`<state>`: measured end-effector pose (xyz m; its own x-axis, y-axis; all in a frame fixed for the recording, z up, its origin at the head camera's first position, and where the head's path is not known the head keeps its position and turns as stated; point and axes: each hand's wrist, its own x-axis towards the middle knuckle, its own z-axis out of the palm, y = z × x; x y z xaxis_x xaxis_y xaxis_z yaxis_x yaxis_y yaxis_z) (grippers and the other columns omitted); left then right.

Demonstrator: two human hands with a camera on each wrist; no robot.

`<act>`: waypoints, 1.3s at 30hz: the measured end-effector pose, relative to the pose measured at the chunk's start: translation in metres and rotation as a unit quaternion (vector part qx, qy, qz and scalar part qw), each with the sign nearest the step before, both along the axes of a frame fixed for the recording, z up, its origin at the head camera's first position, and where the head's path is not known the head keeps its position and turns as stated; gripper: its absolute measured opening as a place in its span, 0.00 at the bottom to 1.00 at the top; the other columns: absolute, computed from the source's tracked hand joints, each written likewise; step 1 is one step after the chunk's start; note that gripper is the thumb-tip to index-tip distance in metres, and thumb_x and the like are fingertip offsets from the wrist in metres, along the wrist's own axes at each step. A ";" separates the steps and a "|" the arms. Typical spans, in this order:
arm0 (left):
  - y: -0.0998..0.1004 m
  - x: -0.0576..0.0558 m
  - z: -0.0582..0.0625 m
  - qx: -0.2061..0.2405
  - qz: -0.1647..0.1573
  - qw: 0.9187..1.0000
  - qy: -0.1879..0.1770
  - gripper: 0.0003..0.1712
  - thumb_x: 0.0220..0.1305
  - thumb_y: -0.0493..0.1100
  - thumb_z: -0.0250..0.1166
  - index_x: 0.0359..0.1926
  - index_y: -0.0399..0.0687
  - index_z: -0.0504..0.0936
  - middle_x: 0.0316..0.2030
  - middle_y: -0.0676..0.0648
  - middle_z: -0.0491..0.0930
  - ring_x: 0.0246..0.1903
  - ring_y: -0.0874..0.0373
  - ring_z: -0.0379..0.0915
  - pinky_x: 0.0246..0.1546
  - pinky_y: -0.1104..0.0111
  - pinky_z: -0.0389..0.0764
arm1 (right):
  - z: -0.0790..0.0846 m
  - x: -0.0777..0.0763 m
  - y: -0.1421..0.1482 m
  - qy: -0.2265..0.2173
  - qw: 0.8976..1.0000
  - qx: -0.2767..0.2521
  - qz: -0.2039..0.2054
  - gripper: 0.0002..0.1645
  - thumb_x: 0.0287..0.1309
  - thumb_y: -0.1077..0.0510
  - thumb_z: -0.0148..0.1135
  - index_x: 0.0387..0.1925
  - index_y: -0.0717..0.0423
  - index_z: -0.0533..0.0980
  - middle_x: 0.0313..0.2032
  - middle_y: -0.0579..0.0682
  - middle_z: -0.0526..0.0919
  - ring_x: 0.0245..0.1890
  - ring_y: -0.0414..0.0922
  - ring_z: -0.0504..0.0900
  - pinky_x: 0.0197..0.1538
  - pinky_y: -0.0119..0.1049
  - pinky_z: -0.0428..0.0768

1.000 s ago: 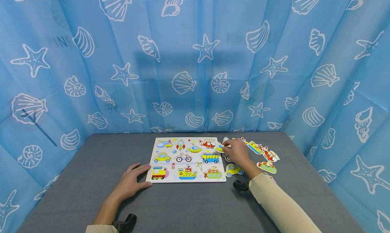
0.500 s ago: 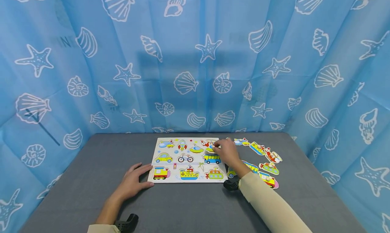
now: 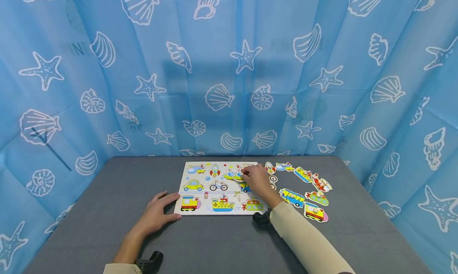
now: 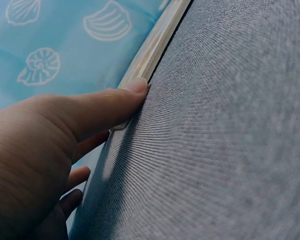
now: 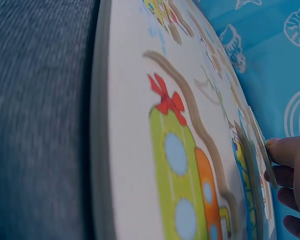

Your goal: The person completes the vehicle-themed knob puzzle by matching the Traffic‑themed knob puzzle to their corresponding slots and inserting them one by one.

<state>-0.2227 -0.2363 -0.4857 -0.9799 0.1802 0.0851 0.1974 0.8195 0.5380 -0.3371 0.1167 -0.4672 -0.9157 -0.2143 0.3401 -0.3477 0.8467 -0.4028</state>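
A white puzzle board (image 3: 205, 186) with pictures of vehicles lies flat on the table. My left hand (image 3: 159, 212) rests at its lower left corner; in the left wrist view the thumb (image 4: 110, 107) touches the board's edge. My right hand (image 3: 258, 181) pinches a yellow and blue flying saucer puzzle piece (image 3: 237, 177) between thumb and fingers. It is over the upper right part of the board, beside the printed saucer, partly covering the helicopter and bus pictures. In the right wrist view the piece (image 5: 262, 150) shows edge-on, close to the board.
To the board's right lie loose pieces: a rocket (image 3: 270, 168), a plane (image 3: 284, 167), a ship (image 3: 303, 174), a helicopter (image 3: 321, 183), a submarine (image 3: 317, 198), a bus (image 3: 292, 197) and a train (image 3: 315, 212). A bicycle piece (image 3: 273, 181) is partly hidden. A blue curtain (image 3: 229, 75) hangs behind the grey table (image 3: 207, 246).
My right hand has moved left with the saucer piece, from the board's right edge to over its upper right part. The left hand stays at the board's corner.
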 end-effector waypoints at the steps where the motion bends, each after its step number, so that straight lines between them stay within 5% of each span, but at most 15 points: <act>1: 0.000 0.000 0.000 0.000 0.000 1.000 -0.001 0.41 0.51 0.55 0.75 0.66 0.50 0.74 0.64 0.47 0.71 0.68 0.38 0.52 0.58 0.34 0.56 | -0.001 -0.001 -0.002 -0.003 1.000 -0.002 -0.001 0.05 0.56 0.56 0.71 0.35 0.51 0.86 0.34 0.45 0.86 0.39 0.48 0.75 0.46 0.46 0.71; 28: 0.000 0.000 0.001 0.001 0.006 1.000 -0.011 0.42 0.51 0.56 0.75 0.66 0.52 0.74 0.65 0.47 0.71 0.69 0.38 0.51 0.58 0.34 0.56 | -0.006 -0.004 -0.024 0.027 0.999 0.022 -0.008 0.03 0.55 0.56 0.69 0.30 0.52 0.84 0.30 0.47 0.82 0.37 0.50 0.75 0.46 0.48 0.71; 39: 0.000 0.000 0.001 0.001 0.007 1.000 -0.008 0.41 0.51 0.55 0.75 0.66 0.52 0.74 0.65 0.47 0.71 0.68 0.38 0.52 0.58 0.34 0.56 | -0.001 -0.002 -0.034 0.005 1.000 0.028 -0.010 0.05 0.56 0.56 0.69 0.33 0.53 0.85 0.30 0.48 0.80 0.39 0.51 0.75 0.47 0.49 0.72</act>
<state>-0.2222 -0.2359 -0.4848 -0.9837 0.1661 0.0690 0.1767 0.8214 0.5423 -0.3390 0.0827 -0.4678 -0.9165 -0.2155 0.3370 -0.3347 0.8745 -0.3510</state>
